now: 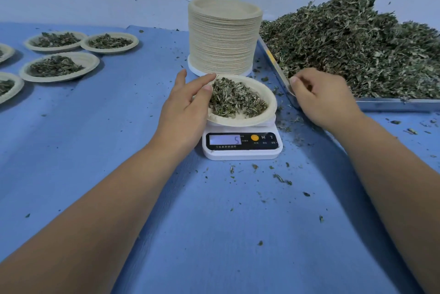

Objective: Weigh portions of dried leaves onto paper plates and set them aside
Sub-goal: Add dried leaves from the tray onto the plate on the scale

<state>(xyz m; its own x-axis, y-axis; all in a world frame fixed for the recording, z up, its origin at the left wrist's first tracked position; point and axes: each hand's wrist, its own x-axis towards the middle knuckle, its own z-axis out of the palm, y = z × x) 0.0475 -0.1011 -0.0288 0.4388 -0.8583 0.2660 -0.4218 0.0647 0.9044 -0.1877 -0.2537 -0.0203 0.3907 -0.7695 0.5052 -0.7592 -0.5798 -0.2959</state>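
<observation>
Paper plate of dried leaves sits on white scale, mid blue counter (display reads 5). Left hand: grip released, straight fingers touching plate's left rim. Right hand: fingers curled at near corner of metal tray carrying leaf heap; cannot tell whether grip holds anything. Filled plates far left; plate stack behind scale.
</observation>
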